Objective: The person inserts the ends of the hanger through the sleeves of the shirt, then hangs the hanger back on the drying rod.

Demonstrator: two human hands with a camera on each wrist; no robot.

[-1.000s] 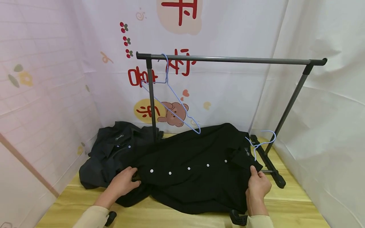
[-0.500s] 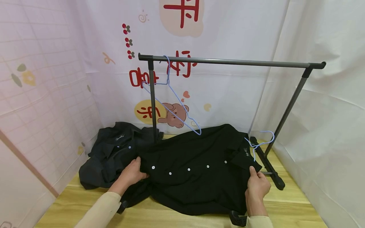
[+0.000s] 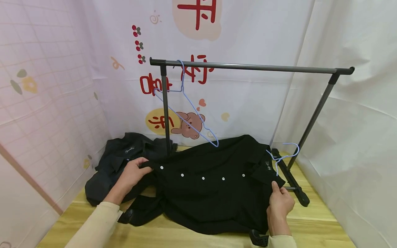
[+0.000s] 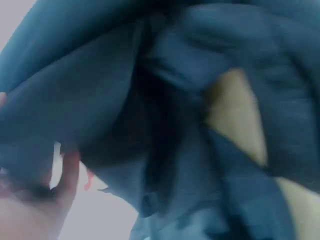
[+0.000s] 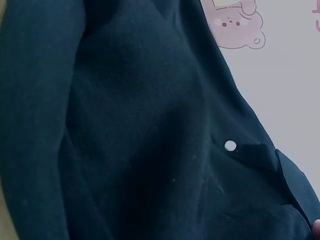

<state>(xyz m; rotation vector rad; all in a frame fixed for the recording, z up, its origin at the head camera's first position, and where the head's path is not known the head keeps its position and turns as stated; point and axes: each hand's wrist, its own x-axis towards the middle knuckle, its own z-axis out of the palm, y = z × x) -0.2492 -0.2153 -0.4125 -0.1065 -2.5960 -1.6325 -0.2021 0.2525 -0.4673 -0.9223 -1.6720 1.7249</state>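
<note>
- While the left hand (image 3: 131,174) is pinching the black shirt (image 3: 211,199) by one edge (image 3: 150,165), blur is smearing its wrist view.
- The right hand (image 3: 280,201) is gripping the collar (image 3: 263,175), some fingers hiding beneath.
- Lying mostly on the table (image 3: 310,234), the shirt is covering a hanger's lower part (image 3: 279,158).

Shirt (image 5: 135,125): dark cloth in soft folds, covering most of the right wrist view.
Button (image 5: 230,145): one, white and round, just left of a folded flap (image 5: 296,176).
Right hand (image 5: 316,229): only a fingertip in sight, at the flap's edge.
Wall (image 5: 285,95): pale, on the far side beyond the shirt.
Bear (image 5: 235,32): pink print on the wall, partly cut off.
Table (image 5: 4,222): thin yellowish strip on the near side.
</note>
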